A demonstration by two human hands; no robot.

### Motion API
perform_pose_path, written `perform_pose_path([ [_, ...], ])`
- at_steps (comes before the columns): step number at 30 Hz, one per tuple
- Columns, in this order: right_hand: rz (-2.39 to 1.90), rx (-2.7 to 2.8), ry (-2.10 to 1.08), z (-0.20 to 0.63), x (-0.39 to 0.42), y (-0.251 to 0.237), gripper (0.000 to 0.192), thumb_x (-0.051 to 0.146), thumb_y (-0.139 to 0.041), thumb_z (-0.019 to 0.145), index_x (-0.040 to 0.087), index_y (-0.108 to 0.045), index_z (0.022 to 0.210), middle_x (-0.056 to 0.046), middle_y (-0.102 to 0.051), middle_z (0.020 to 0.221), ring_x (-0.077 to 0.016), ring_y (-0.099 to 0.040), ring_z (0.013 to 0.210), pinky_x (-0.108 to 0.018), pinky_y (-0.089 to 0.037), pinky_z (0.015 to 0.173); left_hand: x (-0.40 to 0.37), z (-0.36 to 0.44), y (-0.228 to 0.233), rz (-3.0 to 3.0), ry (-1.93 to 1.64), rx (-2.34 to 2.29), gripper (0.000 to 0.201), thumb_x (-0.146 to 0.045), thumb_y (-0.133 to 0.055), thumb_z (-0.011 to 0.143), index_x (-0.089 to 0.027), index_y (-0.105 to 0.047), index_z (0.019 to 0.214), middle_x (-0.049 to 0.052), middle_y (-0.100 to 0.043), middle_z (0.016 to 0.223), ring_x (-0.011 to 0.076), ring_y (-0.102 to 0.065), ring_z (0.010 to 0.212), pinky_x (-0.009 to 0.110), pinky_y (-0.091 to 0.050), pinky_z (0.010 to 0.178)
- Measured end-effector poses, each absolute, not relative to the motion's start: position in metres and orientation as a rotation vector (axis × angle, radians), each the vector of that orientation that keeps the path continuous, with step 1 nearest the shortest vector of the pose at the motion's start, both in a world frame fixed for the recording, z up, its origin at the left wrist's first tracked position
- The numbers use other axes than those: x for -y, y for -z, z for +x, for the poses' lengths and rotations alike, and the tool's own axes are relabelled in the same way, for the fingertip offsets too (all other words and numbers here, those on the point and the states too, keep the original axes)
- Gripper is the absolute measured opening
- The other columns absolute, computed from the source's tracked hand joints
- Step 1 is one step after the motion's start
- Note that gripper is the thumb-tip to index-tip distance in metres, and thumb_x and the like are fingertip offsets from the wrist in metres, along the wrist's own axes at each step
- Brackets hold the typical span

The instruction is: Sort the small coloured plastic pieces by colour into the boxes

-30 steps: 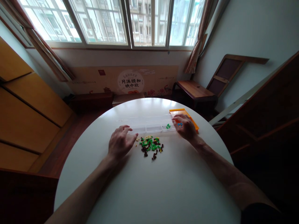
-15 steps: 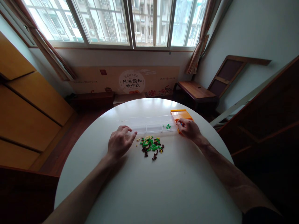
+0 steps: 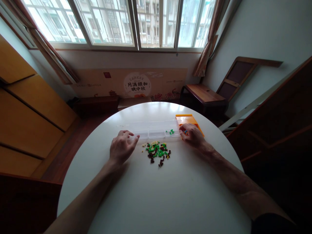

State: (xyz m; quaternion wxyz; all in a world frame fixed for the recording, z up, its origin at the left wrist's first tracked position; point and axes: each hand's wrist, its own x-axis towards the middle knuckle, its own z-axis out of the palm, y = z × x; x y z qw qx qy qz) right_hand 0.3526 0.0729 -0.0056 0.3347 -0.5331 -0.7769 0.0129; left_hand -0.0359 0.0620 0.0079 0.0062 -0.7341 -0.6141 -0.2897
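**Sorting barely begun as bricks wait beside the tray**

Both hands rest at the clear tray, neither grip closed round anything that can be made out: the left hand [image 3: 121, 148] lies palm down with fingers loosely spread against the tray's left end, while the right hand [image 3: 192, 136] curls at the right end, fingertips beside a few tiny coloured pieces [image 3: 185, 132]; whether it pinches one cannot be told. Nearest the person, the white round bench [image 3: 158, 195] is bare across its front half. Between the two hands lies a loose pile of small bricks [image 3: 158, 152], green, dark brown and a few pale yellow, unsorted and just short of the tray. Beyond it the clear compartment tray [image 3: 151, 130] runs side to side; one compartment holds a few green bricks [image 3: 171, 131], the others to its left look empty. An orange lid or box [image 3: 188, 119] sits behind the right hand. By this showing, most of the sorting is left: only a handful is placed, the pile remains. Farther off stand a dark wooden stool [image 3: 203, 94] and the barred window [image 3: 136, 22].
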Motion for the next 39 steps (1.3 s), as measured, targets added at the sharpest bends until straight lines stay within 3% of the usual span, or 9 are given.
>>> perform_pose_path([
  [7,-1.144,2.132,0.004,0.341,-0.062,-0.009,0.003,0.023,-0.068,0.099,0.023,-0.068,0.097,-0.007,-0.071,0.091,-0.0259,-0.064,0.091,-0.039,-0.052,0.086,-0.062,-0.034,-0.014,-2.336,1.038,1.633,0.031,-0.051,-0.065,0.104,-0.02,-0.072,0.108,0.012,-0.071,0.122,0.0317,-0.069,0.114,0.048,-0.054,0.104],
  [10,-0.826,2.357,-0.209,0.327,-0.05,-0.015,0.009,0.023,-0.069,0.099,0.024,-0.07,0.091,-0.005,-0.071,0.089,-0.0233,-0.062,0.088,-0.037,-0.053,0.083,-0.057,-0.029,-0.015,-2.522,1.092,1.411,0.023,-0.043,-0.067,0.105,-0.022,-0.073,0.108,0.01,-0.072,0.118,0.0279,-0.07,0.111,0.044,-0.056,0.101],
  [14,-0.673,2.438,-0.415,0.309,-0.038,-0.016,0.003,0.025,-0.076,0.097,0.025,-0.074,0.095,-0.003,-0.074,0.094,-0.022,-0.065,0.09,-0.037,-0.054,0.085,-0.047,-0.018,-0.011,-2.878,1.077,1.085,0.013,-0.035,-0.071,0.104,-0.025,-0.077,0.109,0.007,-0.075,0.111,0.0225,-0.072,0.101,0.037,-0.059,0.09],
  [20,-0.69,2.46,-0.413,0.3,-0.039,-0.008,0.008,0.029,-0.079,0.097,0.025,-0.073,0.102,-0.004,-0.076,0.103,-0.0228,-0.067,0.096,-0.04,-0.055,0.093,-0.04,-0.001,-0.006,-3.12,1.06,0.786,0.011,-0.03,-0.077,0.1,-0.025,-0.077,0.11,0.007,-0.077,0.109,0.0205,-0.073,0.096,0.034,-0.061,0.086],
  [27,-0.725,2.474,-0.272,0.296,-0.043,-0.001,0.003,0.025,-0.073,0.101,0.025,-0.075,0.103,-0.004,-0.075,0.099,-0.0223,-0.066,0.093,-0.039,-0.054,0.092,-0.041,0.004,0.001,-3.052,1.018,0.817,0.012,-0.024,-0.075,0.1,-0.029,-0.082,0.108,0.005,-0.079,0.111,0.0217,-0.074,0.1,0.039,-0.061,0.091],
  [32,-0.739,2.467,-0.288,0.293,-0.042,-0.005,0.003,0.024,-0.078,0.098,0.026,-0.077,0.1,-0.003,-0.075,0.097,-0.0216,-0.067,0.092,-0.039,-0.054,0.091,-0.038,0.01,0.001,-2.996,1.011,0.92,0.008,-0.035,-0.08,0.098,-0.03,-0.084,0.103,0.005,-0.08,0.108,0.022,-0.074,0.096,0.041,-0.059,0.09],
  [39,-0.729,2.426,-0.321,0.292,-0.044,-0.002,0.004,0.029,-0.081,0.098,0.026,-0.077,0.097,-0.003,-0.075,0.097,-0.0213,-0.068,0.092,-0.039,-0.052,0.092,-0.039,0.013,0.003,-3.032,1.01,0.872,0.007,-0.031,-0.077,0.101,-0.028,-0.082,0.099,0.003,-0.08,0.105,0.0209,-0.074,0.096,0.039,-0.059,0.09],
])
